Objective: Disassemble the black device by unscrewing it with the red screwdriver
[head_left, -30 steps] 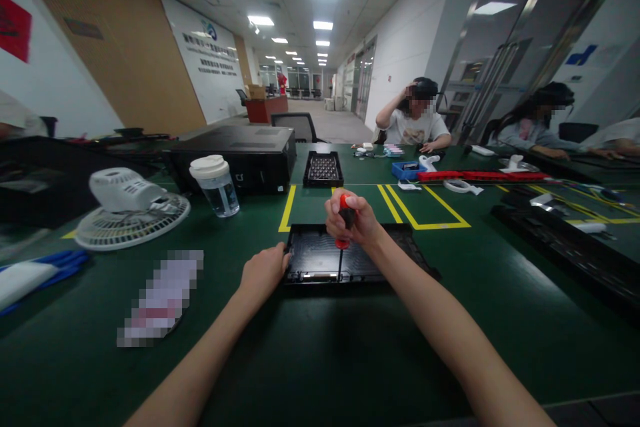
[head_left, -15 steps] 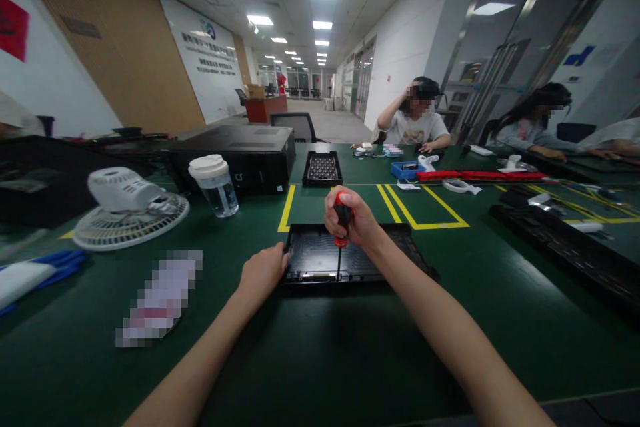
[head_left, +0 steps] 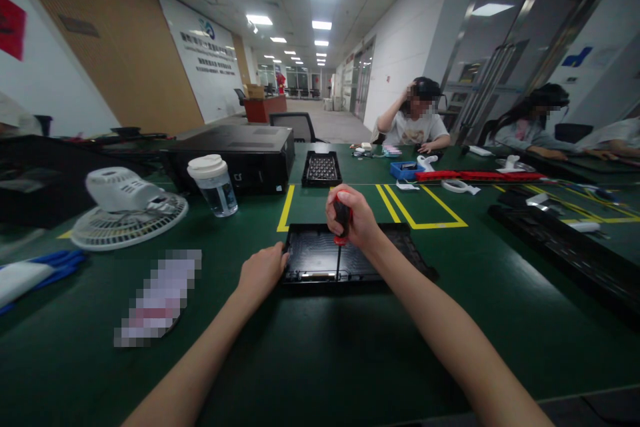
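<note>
A shallow black panel [head_left: 370, 260] with raised edges lies on the green table in front of me. My right hand [head_left: 353, 213] is wrapped round the red and black handle of a screwdriver [head_left: 343, 217], which stands upright with its tip down at the panel's near edge. At the panel's left end, my left hand [head_left: 263, 270] grips the rim, its fingertips partly hidden. Beyond the panel sits a small black tray [head_left: 321, 169] with rows of small parts that are too small to tell.
On the left are a white fan [head_left: 130, 213], a lidded cup [head_left: 213, 185], a black case [head_left: 265, 160] and a glove [head_left: 37, 277]. A blue box [head_left: 406, 170] and a long black part [head_left: 560, 253] lie to the right. People sit across the table.
The screwdriver handle and my right hand have shifted very slightly. My left hand keeps its place on the panel's edge.
</note>
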The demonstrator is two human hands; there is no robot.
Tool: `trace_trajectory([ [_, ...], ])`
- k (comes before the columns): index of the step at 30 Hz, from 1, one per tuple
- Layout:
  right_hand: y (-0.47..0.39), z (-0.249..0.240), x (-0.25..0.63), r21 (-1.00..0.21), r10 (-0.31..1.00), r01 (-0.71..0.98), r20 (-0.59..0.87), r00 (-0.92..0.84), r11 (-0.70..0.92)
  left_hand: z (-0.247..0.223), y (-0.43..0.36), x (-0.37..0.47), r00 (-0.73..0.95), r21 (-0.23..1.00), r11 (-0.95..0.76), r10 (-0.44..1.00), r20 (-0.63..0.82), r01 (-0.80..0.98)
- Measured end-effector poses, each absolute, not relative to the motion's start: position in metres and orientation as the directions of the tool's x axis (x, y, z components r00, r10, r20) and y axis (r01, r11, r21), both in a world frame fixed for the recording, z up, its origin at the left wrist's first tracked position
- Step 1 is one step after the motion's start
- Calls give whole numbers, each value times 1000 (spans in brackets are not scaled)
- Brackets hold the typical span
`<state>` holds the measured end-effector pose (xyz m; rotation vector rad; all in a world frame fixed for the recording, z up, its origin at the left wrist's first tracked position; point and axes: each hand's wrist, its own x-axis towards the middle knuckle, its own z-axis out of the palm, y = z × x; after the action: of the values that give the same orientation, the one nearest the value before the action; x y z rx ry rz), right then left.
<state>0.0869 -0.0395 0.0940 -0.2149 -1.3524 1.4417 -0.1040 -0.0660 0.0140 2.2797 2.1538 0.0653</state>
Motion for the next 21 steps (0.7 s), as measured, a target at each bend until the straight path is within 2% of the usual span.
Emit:
trace_trajectory([
  [21, -50, 93, 80, -778, 853, -437, 519, -45, 451, 15, -66, -103, 36, 41, -36, 999, -4, 999],
])
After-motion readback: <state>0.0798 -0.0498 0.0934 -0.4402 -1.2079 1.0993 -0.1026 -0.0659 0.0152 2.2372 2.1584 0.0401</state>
